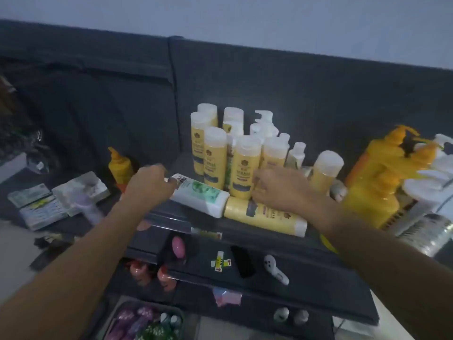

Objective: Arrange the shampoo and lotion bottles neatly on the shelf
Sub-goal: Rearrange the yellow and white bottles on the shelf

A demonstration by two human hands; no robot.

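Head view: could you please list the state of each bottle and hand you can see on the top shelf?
White bottle with green label: lying on its side, cap end under the left hand.
Yellow bottle at the front: lying on its side.
Yellow bottles behind: upright, clustered.
Orange pump bottle: upright, apart on the left.
Left hand: on the white bottle's cap end.
Right hand: reaching among the upright bottles; grip unclear.

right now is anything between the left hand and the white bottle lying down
Nothing visible: the left hand is already at the cap end of the lying white bottle, apparently touching it.
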